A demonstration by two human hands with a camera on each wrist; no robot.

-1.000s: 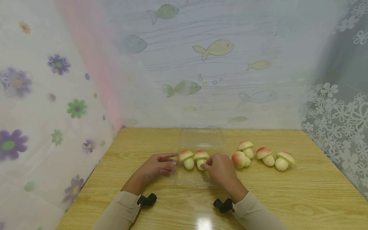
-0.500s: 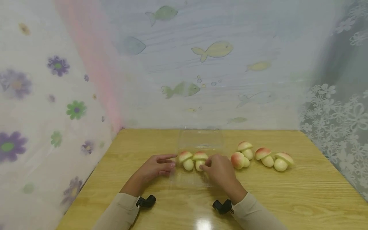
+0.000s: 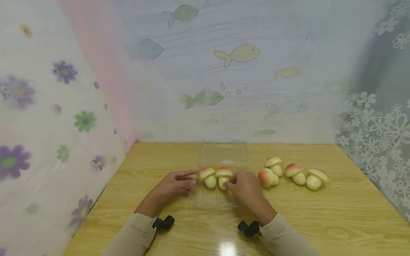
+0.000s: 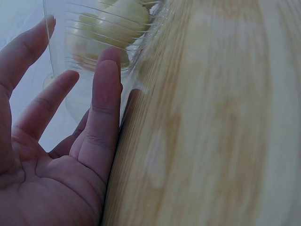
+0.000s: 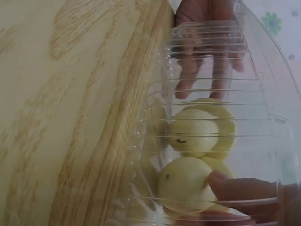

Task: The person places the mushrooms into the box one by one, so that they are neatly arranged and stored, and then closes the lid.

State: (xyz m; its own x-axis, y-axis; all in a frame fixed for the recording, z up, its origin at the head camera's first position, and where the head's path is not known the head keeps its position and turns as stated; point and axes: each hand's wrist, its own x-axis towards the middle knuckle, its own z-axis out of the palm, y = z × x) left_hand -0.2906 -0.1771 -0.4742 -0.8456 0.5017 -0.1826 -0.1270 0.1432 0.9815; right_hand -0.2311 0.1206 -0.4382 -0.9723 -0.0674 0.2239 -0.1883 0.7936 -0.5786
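A clear plastic clamshell box (image 3: 208, 200) lies with its lid (image 3: 224, 153) raised at the back. Inside, two toy mushrooms with red-tinged caps lie side by side: a left mushroom (image 3: 209, 179) and a second mushroom (image 3: 223, 173). My right hand (image 3: 248, 188) reaches into the box and pinches the second mushroom, its thumb (image 5: 223, 182) against the pale stem in the right wrist view. Fingers extended, my left hand (image 3: 174, 185) is at the box's left wall. The left wrist view shows the fingertips (image 4: 107, 84) close to that ribbed wall; firm contact is unclear.
To the right of the box, more toy mushrooms lie on the wooden table (image 3: 304, 220): a front one (image 3: 266, 177), one behind it (image 3: 274, 165), another (image 3: 295, 173) and a rightmost one (image 3: 316, 179). A fish-printed curtain (image 3: 237, 106) hangs behind the table.
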